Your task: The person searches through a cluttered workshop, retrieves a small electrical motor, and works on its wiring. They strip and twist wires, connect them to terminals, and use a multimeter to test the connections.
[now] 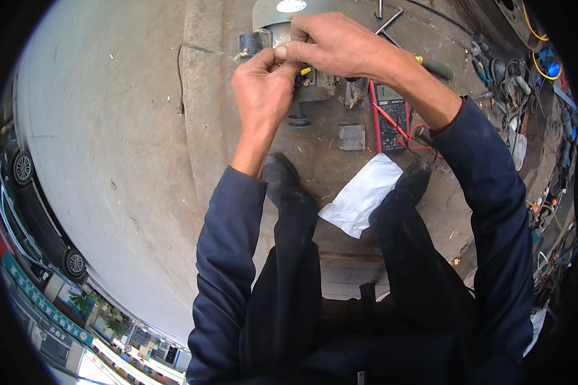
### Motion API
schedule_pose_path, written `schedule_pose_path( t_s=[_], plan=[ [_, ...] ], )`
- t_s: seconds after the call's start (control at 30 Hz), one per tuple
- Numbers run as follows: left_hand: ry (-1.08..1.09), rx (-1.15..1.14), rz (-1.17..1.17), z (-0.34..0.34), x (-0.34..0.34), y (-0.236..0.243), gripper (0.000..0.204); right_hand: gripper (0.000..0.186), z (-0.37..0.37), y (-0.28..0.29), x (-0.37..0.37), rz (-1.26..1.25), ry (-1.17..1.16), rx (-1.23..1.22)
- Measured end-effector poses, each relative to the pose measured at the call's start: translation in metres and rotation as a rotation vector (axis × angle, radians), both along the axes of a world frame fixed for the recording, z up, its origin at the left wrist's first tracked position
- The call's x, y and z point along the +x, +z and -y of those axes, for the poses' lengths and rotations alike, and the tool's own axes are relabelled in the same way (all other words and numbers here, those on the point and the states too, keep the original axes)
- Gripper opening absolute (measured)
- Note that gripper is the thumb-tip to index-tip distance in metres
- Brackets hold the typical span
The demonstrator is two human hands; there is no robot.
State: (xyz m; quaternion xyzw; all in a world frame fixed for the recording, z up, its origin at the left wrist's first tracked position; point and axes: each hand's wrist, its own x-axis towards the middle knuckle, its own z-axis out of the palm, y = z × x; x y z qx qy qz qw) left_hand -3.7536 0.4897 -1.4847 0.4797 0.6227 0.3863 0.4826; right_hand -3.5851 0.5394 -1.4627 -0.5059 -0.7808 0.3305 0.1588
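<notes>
Dark trousers (295,282) and navy sleeves (228,250) lie closest, the legs reaching down to black boots on a bare, dirty floor (135,128). Along the right side of it spreads a tangle of tools and cables (526,83). Ahead of the boots stands a grey machine (273,14) with a rounded cover; its middle is partly hidden behind the two hands. Between the boots lies a crumpled white sheet (361,196).

Right hand (331,48) and left hand (263,90) meet in front of the machine, right from above, left from below, each with thumb and fingertips pinched together; what is between them is too small to tell, as is whether they touch the machine. Well to the right of the left hand lies a red-edged multimeter (394,122). Just left of the fingertips sits the machine's dark cylinder (252,43). Smallest, a yellow piece (306,71) shows just below the right hand.
</notes>
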Motion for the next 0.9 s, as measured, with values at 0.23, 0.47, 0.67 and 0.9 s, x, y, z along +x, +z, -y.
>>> schedule_pose_path(
  t_s=[0.23, 0.47, 0.67, 0.9],
  plan=[
    [-0.04, -0.011, -0.114, -0.002, -0.002, 0.003, 0.017, 0.03, -0.007, 0.0, -0.004, 0.077, 0.072, 0.009],
    [-0.024, -0.021, -0.028, 0.0, 0.0, 0.004, 0.01, 0.028, 0.003, 0.002, -0.004, -0.054, -0.014, 0.015],
    [-0.042, -0.025, -0.11, -0.003, -0.004, 0.001, 0.018, 0.025, 0.0, 0.001, -0.009, 0.105, 0.007, 0.028],
    [-0.044, -0.028, -0.1, -0.001, -0.003, 0.003, 0.015, 0.022, 0.003, -0.003, -0.002, -0.05, 0.053, 0.041]
  ],
)
